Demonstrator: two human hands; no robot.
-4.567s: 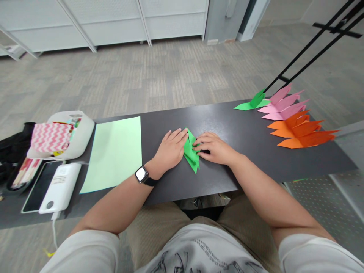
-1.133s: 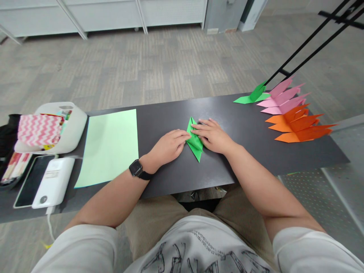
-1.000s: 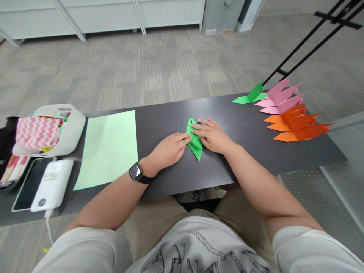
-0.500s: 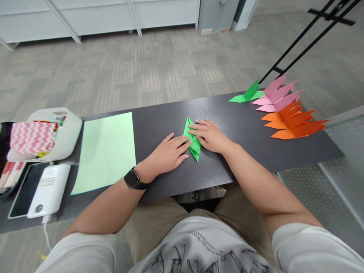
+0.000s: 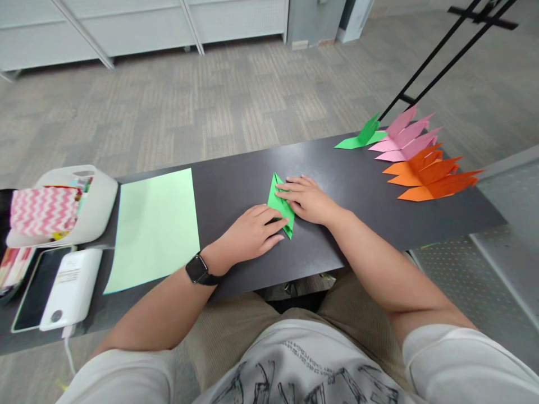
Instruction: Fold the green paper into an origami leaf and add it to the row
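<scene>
At the middle of the table (image 5: 236,179), the folded green paper (image 5: 278,201) lies pointing from far edge to near edge. Your right hand (image 5: 310,200) lies flat on its right side; your left hand's (image 5: 249,234) outstretched fingers touch its near tip, grasping nothing.

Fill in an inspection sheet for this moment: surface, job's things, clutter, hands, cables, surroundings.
Surface: dark table, matte and flat.
Job's things: folded green paper, lying flat near the table's middle.
Clutter: light green sheet at left; white tray holding a zigzag pouch; phone and power bank beside it; orange pieces, pink pieces and a green piece at far right.
Hands: left hand flat, fingers on the paper's near part; right hand pressing its far part; watch on the left wrist.
Cables: white cable hanging from the power bank.
Surroundings: grey carpet, white cabinets, black stand legs.
</scene>
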